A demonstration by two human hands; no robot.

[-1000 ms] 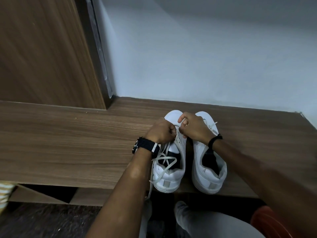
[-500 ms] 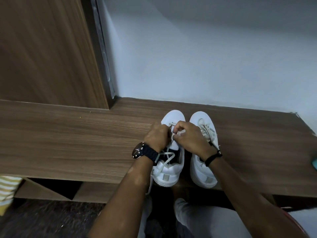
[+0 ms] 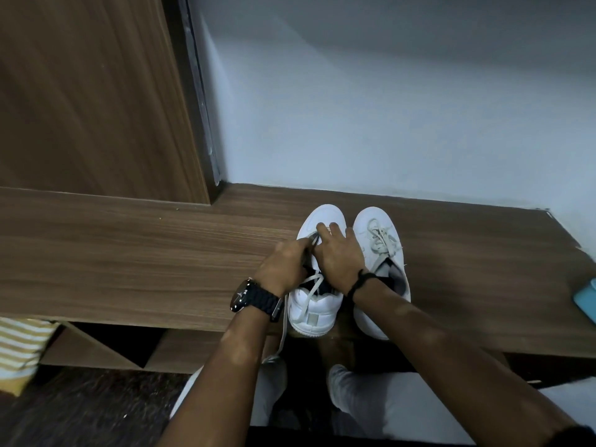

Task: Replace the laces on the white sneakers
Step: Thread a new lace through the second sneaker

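Here, both hands – left hand [image 3: 283, 264], right hand [image 3: 338, 253] – pinching flat lace [image 3: 314, 287], smooth white sneaker [image 3: 314, 312]

- Dim, cool, even light; no glare anywhere.
- The wall [image 3: 403, 101] darkens toward its top.
- Deep shadow lies under the desk [image 3: 129, 259] edge.
- Wide-angle bending curves straight lines near the borders.
- Soft focus overall; the forearms at the bottom blur slightly.

no legible text, tiny marks on black wristwatch [image 3: 245, 293] unreadable
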